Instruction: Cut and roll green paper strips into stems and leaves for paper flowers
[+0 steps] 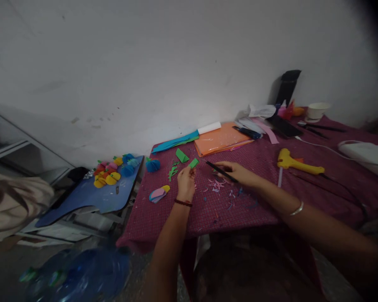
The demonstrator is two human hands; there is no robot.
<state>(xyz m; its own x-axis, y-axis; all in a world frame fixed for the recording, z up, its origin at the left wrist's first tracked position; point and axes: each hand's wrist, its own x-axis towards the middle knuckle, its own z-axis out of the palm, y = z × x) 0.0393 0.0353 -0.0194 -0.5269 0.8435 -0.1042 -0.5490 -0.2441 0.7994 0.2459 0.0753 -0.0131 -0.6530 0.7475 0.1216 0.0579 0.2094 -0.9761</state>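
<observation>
My left hand (186, 184) pinches a small folded piece of green paper (193, 163) between thumb and fingers above the table. My right hand (234, 173) is closed around a slim black pen-like tool (221, 171), whose thin tip points at the green paper without visibly touching it. Its exact kind is not clear. A larger folded green piece (182, 155) and narrow green scraps (172, 172) lie just left of my left hand. Below my right hand are pink paper snippets (216, 185) and blue bits. Stacked pink, blue and yellow paper cutouts (158, 193) rest farther left.
Orange sheets (220, 140) and blue paper strips (176, 143) lie along the wall. A yellow glue gun (299, 162), phone (283, 126) and white cup (318, 110) are at right. Colourful paper ornaments (110, 174) sit on a blue board (103, 199). Large bottles (91, 272) lie on the floor.
</observation>
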